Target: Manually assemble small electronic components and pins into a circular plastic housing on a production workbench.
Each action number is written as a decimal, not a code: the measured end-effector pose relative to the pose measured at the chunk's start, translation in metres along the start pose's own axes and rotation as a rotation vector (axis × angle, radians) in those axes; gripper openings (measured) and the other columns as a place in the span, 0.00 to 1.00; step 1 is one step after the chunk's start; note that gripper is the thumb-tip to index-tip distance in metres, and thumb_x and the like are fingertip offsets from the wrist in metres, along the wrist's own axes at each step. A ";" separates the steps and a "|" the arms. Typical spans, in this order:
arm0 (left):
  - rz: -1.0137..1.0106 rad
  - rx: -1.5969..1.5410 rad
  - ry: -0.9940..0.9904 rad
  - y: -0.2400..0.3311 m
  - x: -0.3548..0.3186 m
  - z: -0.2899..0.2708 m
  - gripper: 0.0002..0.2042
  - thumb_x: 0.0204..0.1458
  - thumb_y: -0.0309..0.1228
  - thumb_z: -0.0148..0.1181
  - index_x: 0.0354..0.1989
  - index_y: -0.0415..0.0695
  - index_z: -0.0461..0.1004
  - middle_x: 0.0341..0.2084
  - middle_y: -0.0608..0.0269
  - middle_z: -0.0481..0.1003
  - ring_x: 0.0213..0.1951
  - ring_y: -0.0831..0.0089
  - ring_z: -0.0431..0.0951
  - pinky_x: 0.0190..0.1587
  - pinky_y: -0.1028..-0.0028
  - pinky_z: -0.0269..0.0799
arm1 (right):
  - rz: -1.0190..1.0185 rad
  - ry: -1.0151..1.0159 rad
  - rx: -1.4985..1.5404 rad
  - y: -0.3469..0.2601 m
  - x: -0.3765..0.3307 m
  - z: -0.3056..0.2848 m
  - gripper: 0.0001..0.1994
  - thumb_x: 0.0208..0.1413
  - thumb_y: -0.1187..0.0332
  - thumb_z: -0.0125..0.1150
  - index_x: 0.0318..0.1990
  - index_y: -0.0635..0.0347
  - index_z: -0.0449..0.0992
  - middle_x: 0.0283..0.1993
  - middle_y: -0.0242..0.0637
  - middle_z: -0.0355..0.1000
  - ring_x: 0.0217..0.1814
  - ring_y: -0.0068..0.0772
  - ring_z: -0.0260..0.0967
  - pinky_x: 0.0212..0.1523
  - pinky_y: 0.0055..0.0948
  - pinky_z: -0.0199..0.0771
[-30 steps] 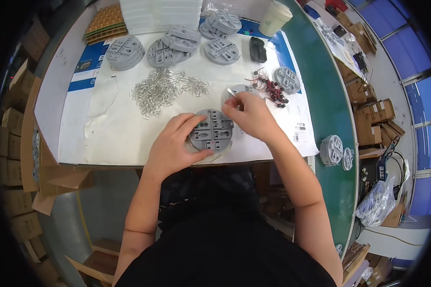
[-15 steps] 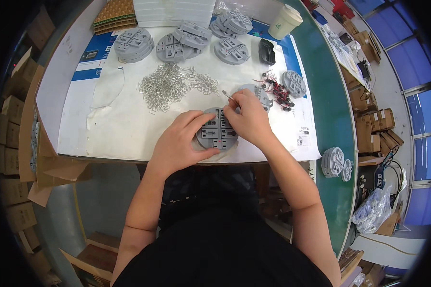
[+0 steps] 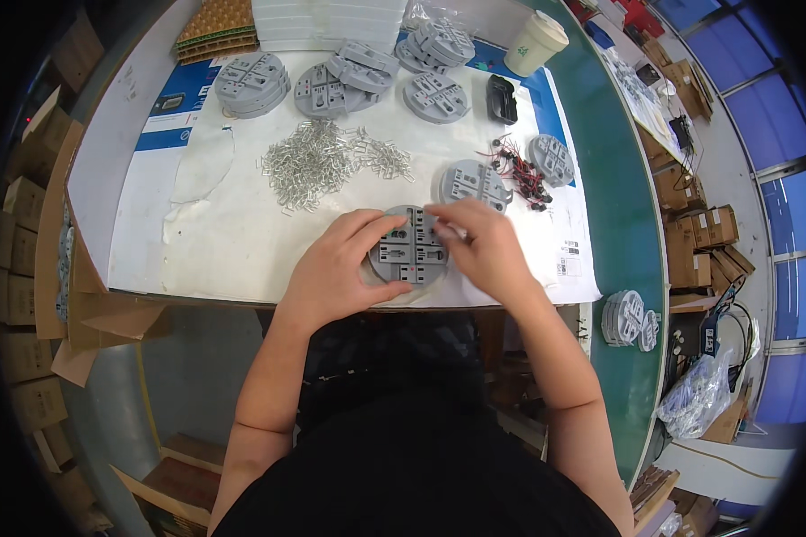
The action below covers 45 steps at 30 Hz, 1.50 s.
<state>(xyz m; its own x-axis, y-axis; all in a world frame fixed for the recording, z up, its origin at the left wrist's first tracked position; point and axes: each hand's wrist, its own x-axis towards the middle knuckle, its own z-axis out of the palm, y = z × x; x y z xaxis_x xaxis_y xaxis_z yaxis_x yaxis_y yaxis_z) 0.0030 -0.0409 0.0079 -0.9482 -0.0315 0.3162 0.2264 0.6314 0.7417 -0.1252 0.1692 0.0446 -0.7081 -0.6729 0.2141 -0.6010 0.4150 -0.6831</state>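
Grey round plastic disc (image 3: 409, 253) near tabletop's front edge: I'd keep left hand (image 3: 340, 268) clamped on its rim while right hand (image 3: 485, 246), fingertips pinched on sth tiny, seats it square.

One paper cup (image 3: 535, 43), one black device (image 3: 501, 98), perhaps eight grey disc groups (image 3: 252, 83).

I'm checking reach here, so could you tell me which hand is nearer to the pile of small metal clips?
Left. The left hand lies just below the pile of small metal clips; the right hand is farther off, to its lower right.
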 end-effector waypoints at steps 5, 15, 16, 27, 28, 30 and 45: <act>-0.001 -0.015 -0.017 0.002 0.003 -0.003 0.36 0.43 0.41 0.80 0.63 0.48 0.75 0.58 0.55 0.74 0.57 0.55 0.76 0.59 0.62 0.75 | -0.112 0.010 -0.216 -0.002 -0.018 0.022 0.15 0.60 0.74 0.67 0.55 0.57 0.82 0.51 0.38 0.76 0.33 0.45 0.79 0.33 0.38 0.79; -0.152 -0.153 0.084 0.015 0.035 0.002 0.14 0.59 0.28 0.66 0.53 0.43 0.78 0.36 0.53 0.81 0.38 0.54 0.82 0.43 0.58 0.77 | -0.151 0.179 -0.407 -0.001 -0.039 0.038 0.16 0.63 0.67 0.67 0.57 0.56 0.79 0.53 0.32 0.75 0.24 0.41 0.77 0.21 0.37 0.76; -0.154 -0.146 0.076 0.016 0.041 0.001 0.14 0.59 0.28 0.66 0.53 0.43 0.78 0.36 0.53 0.81 0.38 0.54 0.82 0.43 0.58 0.77 | -0.145 0.183 -0.398 0.000 -0.039 0.039 0.16 0.63 0.67 0.67 0.57 0.56 0.79 0.53 0.32 0.75 0.24 0.41 0.77 0.21 0.37 0.76; -0.029 0.413 -0.291 0.043 0.086 -0.003 0.12 0.56 0.27 0.67 0.47 0.38 0.81 0.38 0.49 0.83 0.38 0.50 0.84 0.42 0.58 0.79 | -0.106 0.166 -0.381 0.006 -0.042 0.043 0.16 0.62 0.67 0.67 0.57 0.55 0.80 0.54 0.33 0.75 0.28 0.40 0.78 0.24 0.38 0.78; -0.023 0.411 -0.294 0.043 0.087 -0.001 0.12 0.56 0.27 0.67 0.47 0.38 0.81 0.38 0.49 0.83 0.38 0.50 0.84 0.42 0.58 0.79 | -0.101 0.169 -0.384 0.005 -0.042 0.039 0.16 0.62 0.67 0.67 0.57 0.55 0.80 0.54 0.33 0.75 0.28 0.40 0.78 0.24 0.38 0.78; 0.020 0.502 -0.312 0.037 0.086 0.006 0.12 0.55 0.27 0.68 0.47 0.38 0.82 0.38 0.48 0.83 0.39 0.49 0.83 0.42 0.57 0.78 | -0.100 0.119 -0.261 0.004 -0.042 0.025 0.15 0.61 0.69 0.65 0.55 0.56 0.80 0.53 0.38 0.75 0.30 0.43 0.79 0.28 0.40 0.80; -0.016 0.216 -0.004 0.015 0.053 0.033 0.15 0.57 0.29 0.68 0.52 0.41 0.81 0.33 0.54 0.78 0.39 0.53 0.78 0.46 0.58 0.75 | 0.106 -0.067 -0.522 0.100 0.077 -0.076 0.08 0.56 0.67 0.69 0.43 0.52 0.87 0.44 0.40 0.81 0.45 0.47 0.80 0.44 0.44 0.78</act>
<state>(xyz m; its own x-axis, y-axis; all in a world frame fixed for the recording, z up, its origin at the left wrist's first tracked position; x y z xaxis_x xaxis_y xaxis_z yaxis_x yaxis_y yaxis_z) -0.0510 -0.0072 0.0163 -0.9522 -0.0397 0.3029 0.1589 0.7824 0.6022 -0.2677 0.2055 0.0458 -0.7596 -0.6416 0.1062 -0.6443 0.7203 -0.2570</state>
